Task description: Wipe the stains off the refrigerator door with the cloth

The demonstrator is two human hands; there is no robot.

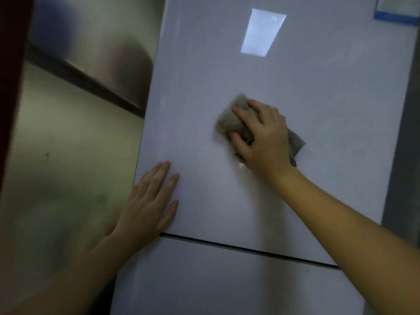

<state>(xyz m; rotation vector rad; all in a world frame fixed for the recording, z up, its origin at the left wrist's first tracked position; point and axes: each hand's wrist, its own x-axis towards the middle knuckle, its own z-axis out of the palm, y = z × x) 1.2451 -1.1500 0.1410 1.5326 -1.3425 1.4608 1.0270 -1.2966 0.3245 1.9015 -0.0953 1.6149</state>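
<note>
Pressing cloth (pixel 229 120) under right hand (pixel 261 135) against refrigerator door (pixel 227 64).

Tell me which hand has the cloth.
The right hand presses the cloth against the fridge door; the left hand lies flat and bare.

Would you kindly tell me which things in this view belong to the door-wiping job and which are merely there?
Belonging to the job:
- cloth, pressed to the door under the right hand
- refrigerator door
- left hand, flat on the door's left edge

Merely there:
- blue-edged sticker, top right corner
- lower door
- wall at left
</note>
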